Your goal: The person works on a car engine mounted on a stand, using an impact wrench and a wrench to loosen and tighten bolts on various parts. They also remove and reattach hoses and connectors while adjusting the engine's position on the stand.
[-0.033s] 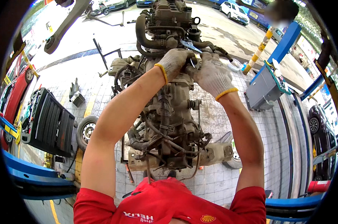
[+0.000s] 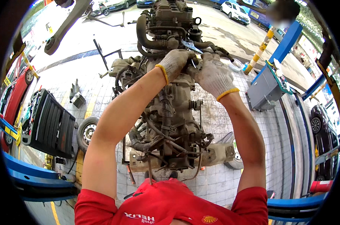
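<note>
My left hand [image 2: 175, 65], in a grimy white knit glove with a yellow cuff, is closed at the middle of a dirty engine and gearbox assembly [image 2: 179, 105]. My right hand [image 2: 213, 75], gloved the same way, is closed just to its right. A small pale, thin piece [image 2: 194, 62] shows between their fingertips; what exactly they grip is hidden. Just beyond my fingers, a blue-and-silver hand tool [image 2: 190, 47] lies on the engine below a thick black hose [image 2: 143, 33]. Loose hoses and wiring run along the gearbox toward me.
A black tool cart [image 2: 48, 123] and a loose wheel [image 2: 88, 133] stand left. A grey cabinet [image 2: 265, 90] is by a blue post [image 2: 290, 45] and striped pole [image 2: 260, 50] right. Blue lift arms [image 2: 31, 180] flank me. Parked cars [image 2: 235, 13] surround the workspace.
</note>
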Tool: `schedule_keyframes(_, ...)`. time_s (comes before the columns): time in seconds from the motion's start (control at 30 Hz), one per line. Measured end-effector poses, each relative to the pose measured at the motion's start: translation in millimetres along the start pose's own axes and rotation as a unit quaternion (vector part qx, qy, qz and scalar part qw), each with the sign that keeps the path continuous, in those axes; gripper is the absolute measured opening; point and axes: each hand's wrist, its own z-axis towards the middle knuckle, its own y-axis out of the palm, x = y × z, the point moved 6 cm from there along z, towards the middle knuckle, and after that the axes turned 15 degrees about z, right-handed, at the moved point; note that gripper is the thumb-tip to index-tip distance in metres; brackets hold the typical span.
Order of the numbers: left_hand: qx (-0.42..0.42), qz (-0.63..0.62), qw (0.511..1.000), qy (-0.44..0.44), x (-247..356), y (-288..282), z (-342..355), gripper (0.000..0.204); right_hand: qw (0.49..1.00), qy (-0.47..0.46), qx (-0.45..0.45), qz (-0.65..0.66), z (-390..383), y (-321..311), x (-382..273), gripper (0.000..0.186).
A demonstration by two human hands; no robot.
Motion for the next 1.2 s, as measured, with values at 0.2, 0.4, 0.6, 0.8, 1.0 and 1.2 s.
schedule_keyframes(0.2,0.151,0.353,0.922,0.053,25,-22,-12,0.033,0.996,0.037,-0.045,-0.072,4,0,-9,0.061)
schedule_keyframes(0.4,0.364,0.715,0.551,0.229,74,-59,-7,0.034,0.991,0.089,-0.021,-0.099,20,11,-1,0.058)
schedule_keyframes(0.6,0.244,0.718,0.638,0.13,85,-67,15,0.038,0.984,0.059,-0.031,-0.167,19,-3,-5,0.039)
schedule_keyframes(0.8,0.246,0.714,0.642,0.134,77,-67,16,0.045,0.987,0.036,0.006,-0.156,24,2,11,0.037)
schedule_keyframes(1.0,0.258,0.703,0.656,0.097,74,-60,25,0.047,0.983,-0.011,0.031,-0.183,29,-12,30,0.045)
schedule_keyframes(1.2,0.215,0.666,0.708,0.093,76,-73,38,0.045,0.987,0.063,-0.043,-0.139,46,-8,42,0.067)
